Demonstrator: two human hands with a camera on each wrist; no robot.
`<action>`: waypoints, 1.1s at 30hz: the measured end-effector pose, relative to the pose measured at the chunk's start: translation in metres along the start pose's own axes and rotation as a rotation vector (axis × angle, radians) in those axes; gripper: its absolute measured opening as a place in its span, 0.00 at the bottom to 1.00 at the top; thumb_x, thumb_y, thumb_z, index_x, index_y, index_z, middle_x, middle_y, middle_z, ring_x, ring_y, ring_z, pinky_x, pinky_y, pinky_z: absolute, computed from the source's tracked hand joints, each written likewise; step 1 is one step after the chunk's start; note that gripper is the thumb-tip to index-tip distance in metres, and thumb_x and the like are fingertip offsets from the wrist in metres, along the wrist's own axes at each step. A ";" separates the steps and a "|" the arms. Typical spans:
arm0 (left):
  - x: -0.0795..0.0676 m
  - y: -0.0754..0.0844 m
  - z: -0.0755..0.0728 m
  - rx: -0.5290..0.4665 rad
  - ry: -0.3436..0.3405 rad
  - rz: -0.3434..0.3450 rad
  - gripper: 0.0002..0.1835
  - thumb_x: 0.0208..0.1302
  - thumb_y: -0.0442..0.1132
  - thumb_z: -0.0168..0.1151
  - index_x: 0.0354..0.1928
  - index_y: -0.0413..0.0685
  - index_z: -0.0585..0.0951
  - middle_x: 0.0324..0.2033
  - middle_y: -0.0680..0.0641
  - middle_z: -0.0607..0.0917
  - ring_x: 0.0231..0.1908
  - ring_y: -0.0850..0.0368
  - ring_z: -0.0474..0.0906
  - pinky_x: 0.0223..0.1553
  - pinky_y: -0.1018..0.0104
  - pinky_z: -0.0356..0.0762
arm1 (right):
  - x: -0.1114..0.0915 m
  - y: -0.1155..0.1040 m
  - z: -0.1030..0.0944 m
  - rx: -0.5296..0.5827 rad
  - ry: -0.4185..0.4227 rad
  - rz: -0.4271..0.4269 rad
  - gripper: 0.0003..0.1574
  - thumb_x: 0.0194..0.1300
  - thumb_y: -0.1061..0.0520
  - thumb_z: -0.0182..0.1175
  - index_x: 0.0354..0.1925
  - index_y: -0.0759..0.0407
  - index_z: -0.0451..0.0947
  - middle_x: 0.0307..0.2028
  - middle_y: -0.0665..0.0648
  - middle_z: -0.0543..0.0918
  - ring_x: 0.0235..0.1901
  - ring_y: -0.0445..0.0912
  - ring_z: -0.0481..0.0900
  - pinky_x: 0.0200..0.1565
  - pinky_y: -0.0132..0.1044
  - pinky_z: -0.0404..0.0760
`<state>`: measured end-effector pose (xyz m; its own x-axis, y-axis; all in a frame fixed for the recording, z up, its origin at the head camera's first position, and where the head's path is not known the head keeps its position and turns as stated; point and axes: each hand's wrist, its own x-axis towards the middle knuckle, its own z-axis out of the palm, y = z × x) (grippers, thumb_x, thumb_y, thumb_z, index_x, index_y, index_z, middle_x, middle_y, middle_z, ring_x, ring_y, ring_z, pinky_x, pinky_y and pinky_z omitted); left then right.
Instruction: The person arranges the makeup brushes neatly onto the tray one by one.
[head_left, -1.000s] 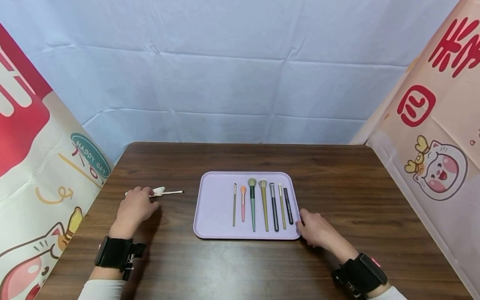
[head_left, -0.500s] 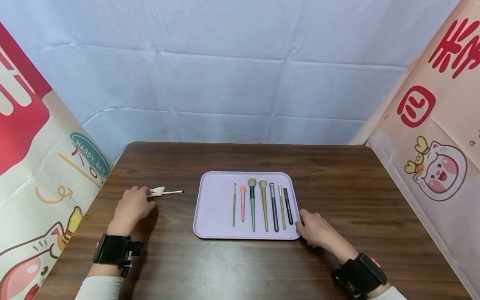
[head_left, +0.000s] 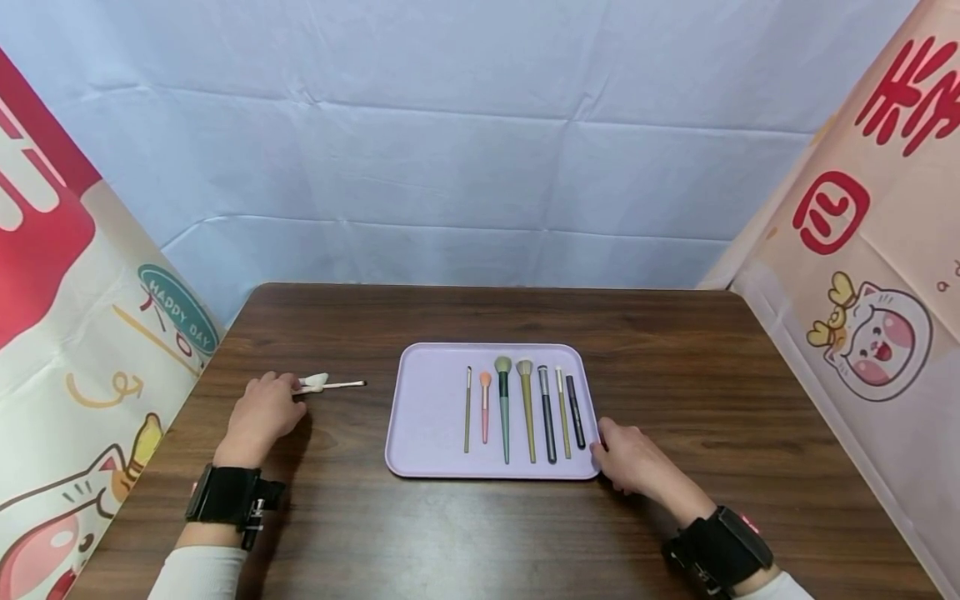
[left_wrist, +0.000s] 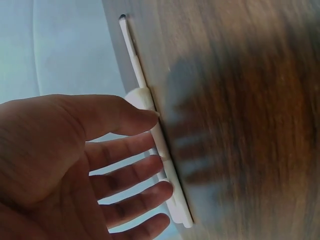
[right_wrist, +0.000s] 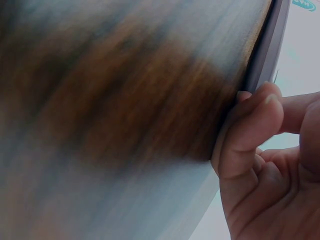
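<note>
Two white makeup brushes lie side by side on the left of the table: a slim brush (head_left: 347, 385) with a dark tip, and another brush (head_left: 318, 379) with a wider pale head. My left hand (head_left: 262, 412) is over their handles. In the left wrist view its thumb (left_wrist: 142, 121) and slightly bent fingers touch the handles. My right hand (head_left: 636, 460) grips the near right corner of a lilac tray (head_left: 429, 417), fingers curled at its edge in the right wrist view. On the tray, several makeup brushes (head_left: 504, 408) stand in a row, including green, pink and dark ones.
The brown wooden table (head_left: 480, 533) has a light blue cloth (head_left: 480, 167) hanging behind it. Printed cloths stand at the left (head_left: 127, 375) and right (head_left: 877, 333) sides.
My left hand has slid slightly left along the white brushes, which stay nearly in place. The right hand and the tray look unmoved.
</note>
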<state>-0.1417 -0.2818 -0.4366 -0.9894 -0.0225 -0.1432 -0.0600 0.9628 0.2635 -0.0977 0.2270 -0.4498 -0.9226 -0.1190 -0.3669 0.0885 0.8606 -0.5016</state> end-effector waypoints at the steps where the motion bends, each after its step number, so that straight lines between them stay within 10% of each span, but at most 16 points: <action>1: 0.000 0.000 0.000 0.002 0.007 0.006 0.16 0.66 0.34 0.62 0.52 0.31 0.78 0.46 0.30 0.76 0.48 0.29 0.71 0.45 0.36 0.73 | 0.000 0.000 0.000 0.000 0.000 0.000 0.06 0.75 0.59 0.52 0.43 0.62 0.71 0.21 0.56 0.75 0.16 0.47 0.75 0.19 0.39 0.75; 10: 0.000 -0.002 0.004 0.052 0.081 0.052 0.10 0.65 0.23 0.53 0.46 0.31 0.79 0.41 0.33 0.78 0.43 0.34 0.72 0.42 0.40 0.74 | 0.000 0.000 0.000 0.003 0.002 0.001 0.06 0.75 0.58 0.52 0.44 0.62 0.71 0.21 0.56 0.75 0.16 0.47 0.75 0.19 0.39 0.75; 33: -0.001 -0.014 0.007 0.031 0.206 0.168 0.06 0.63 0.33 0.70 0.33 0.43 0.80 0.29 0.44 0.79 0.30 0.46 0.73 0.30 0.49 0.73 | -0.001 0.000 0.001 0.010 0.012 -0.003 0.06 0.75 0.59 0.52 0.44 0.62 0.71 0.21 0.56 0.75 0.16 0.47 0.75 0.19 0.39 0.75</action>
<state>-0.1388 -0.2931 -0.4473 -0.9913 0.0873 0.0986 0.1086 0.9654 0.2370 -0.0964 0.2267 -0.4508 -0.9272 -0.1159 -0.3563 0.0893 0.8552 -0.5105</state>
